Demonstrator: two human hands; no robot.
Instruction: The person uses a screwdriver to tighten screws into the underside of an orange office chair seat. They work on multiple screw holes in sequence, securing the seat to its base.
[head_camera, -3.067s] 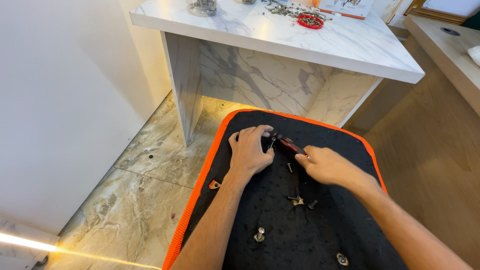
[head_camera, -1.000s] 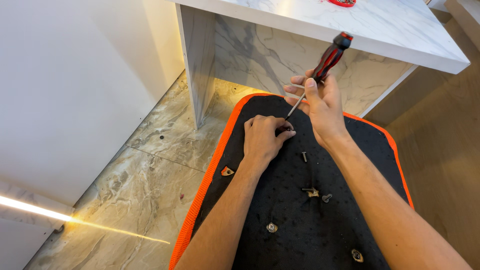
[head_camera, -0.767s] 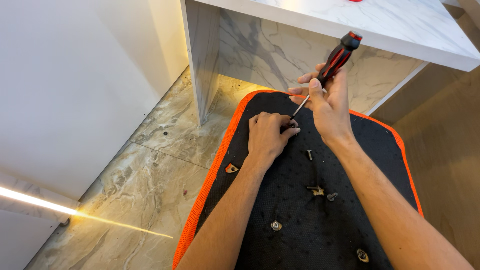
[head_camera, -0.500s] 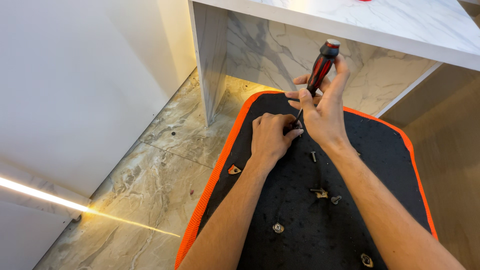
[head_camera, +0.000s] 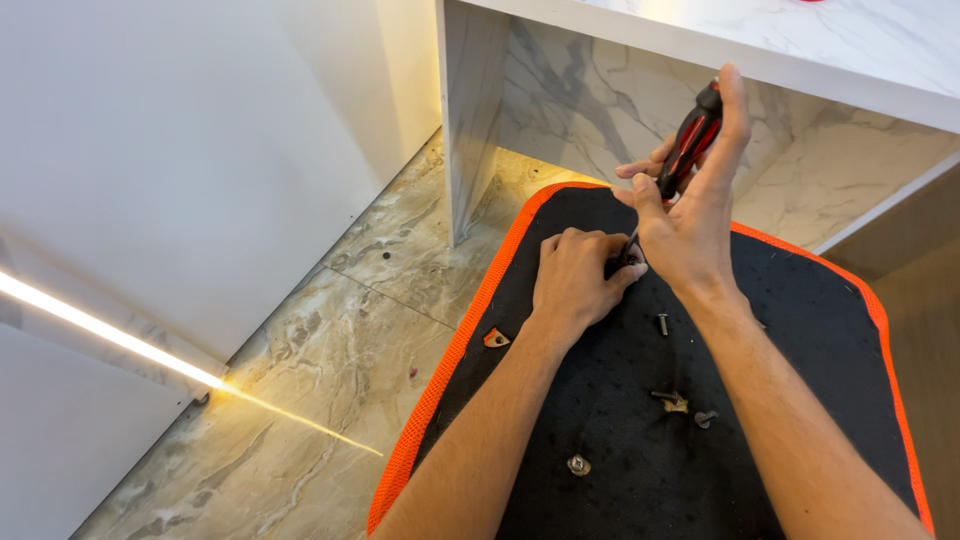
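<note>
Marble-look floor (head_camera: 330, 330), white wall panel at 9 o'clock with a lit LED strip (head_camera: 110, 330) running along its base, white marble-pattern table (head_camera: 800, 40) at 12 o'clock. In front of the table, centre to 5 o'clock, lies a black mat (head_camera: 800, 330) with an orange mesh edge. Left hand (head_camera: 575, 280) sits on the mat near centre, fingers curled tight into a loose fist, tips pinched around a small part at the screwdriver tip; the part itself is mostly hidden, can't tell what it is. Right hand (head_camera: 690, 215) is just at 1 o'clock of the left, touching it at the fingertips. It grips a screwdriver (head_camera: 688, 140) with a red-and-black handle: thumb and lower fingers wrapped round the handle, index finger stretched up along it to the butt end. Screwdriver is tilted, handle toward 1 o'clock, shaft pointing down toward 7 o'clock into the left-hand pinch. Loose hardware on the mat: a short screw (head_camera: 662, 323) just at 4 o'clock of the left hand, a small bracket (head_camera: 672, 401) with another screw (head_camera: 705, 417) beside it further toward 6 o'clock, a round nut (head_camera: 578, 464) near 6 o'clock, and a small triangular piece (head_camera: 495, 338) at the mat's orange edge, 8 o'clock of the left hand. Both forearms come in from 6 o'clock across the mat.
</note>
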